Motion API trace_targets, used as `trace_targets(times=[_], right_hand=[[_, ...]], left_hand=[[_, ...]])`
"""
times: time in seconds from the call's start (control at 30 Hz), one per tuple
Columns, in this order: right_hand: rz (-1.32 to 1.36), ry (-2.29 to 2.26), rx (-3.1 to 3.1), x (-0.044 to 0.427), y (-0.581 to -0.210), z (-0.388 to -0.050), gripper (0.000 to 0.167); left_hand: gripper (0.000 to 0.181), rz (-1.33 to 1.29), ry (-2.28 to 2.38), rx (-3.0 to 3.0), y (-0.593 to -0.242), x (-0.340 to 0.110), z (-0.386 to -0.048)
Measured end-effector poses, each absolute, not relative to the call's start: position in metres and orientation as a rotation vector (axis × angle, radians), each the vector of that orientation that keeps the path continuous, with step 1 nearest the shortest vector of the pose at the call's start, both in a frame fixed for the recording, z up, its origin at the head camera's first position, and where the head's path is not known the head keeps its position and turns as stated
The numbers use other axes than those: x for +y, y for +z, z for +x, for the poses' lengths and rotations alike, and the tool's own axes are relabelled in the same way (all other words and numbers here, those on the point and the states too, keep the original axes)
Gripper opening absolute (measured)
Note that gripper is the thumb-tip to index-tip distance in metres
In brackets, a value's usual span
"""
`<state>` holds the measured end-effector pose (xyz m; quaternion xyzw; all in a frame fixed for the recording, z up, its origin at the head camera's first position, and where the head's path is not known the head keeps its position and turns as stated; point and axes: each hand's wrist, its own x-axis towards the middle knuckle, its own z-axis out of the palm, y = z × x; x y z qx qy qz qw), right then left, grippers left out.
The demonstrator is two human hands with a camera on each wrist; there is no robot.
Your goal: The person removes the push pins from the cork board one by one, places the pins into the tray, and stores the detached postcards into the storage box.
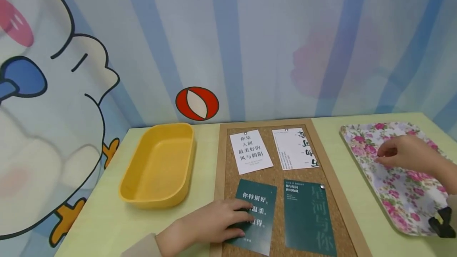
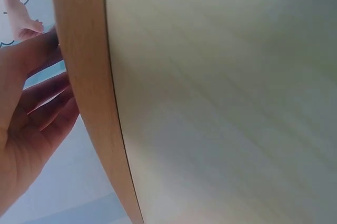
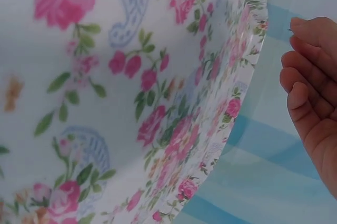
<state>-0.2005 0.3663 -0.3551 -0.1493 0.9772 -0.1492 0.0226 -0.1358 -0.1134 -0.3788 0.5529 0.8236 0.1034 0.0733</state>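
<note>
My left hand [image 1: 223, 219] rests with spread, relaxed fingers on the left side of the lower-left green card [image 1: 262, 205], printed with white characters. The card lies on a wood-framed cork board [image 1: 280, 209]. Over the floral tray [image 1: 396, 201], my right hand [image 1: 410, 156] has thumb and forefinger brought together. In the right wrist view, a thin dark point of a thumbtack [image 3: 290, 30] sticks out at the fingertips of that hand [image 3: 316, 77]; its head is hidden. The left wrist view shows the left hand [image 2: 37, 103] beyond the board's wooden edge [image 2: 87, 66].
Two white cards [image 1: 251, 152] are tacked along the board's top. A second green card [image 1: 308, 217] has a silver thumbtack [image 1: 322, 186] at its upper right corner. Left of the board stands a yellow tray [image 1: 160, 162]. A cartoon-printed, striped backdrop [image 1: 264, 50] rises behind the table.
</note>
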Motion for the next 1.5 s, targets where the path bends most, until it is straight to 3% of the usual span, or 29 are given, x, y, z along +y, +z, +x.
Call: trace_targets(times=[0.77,1.5], right_hand=[[-0.59,-0.512,2.917,0.379,-0.37,-0.217,0.003],[-0.535,-0.465,2.879,0.372,-0.383,-0.22,0.004]], left_hand=[[0.034,1.679,0.287,2.464,-0.375,-0.107,-0.144],[0.034,1.668,0.262,2.48,-0.371,-0.111,-0.136]])
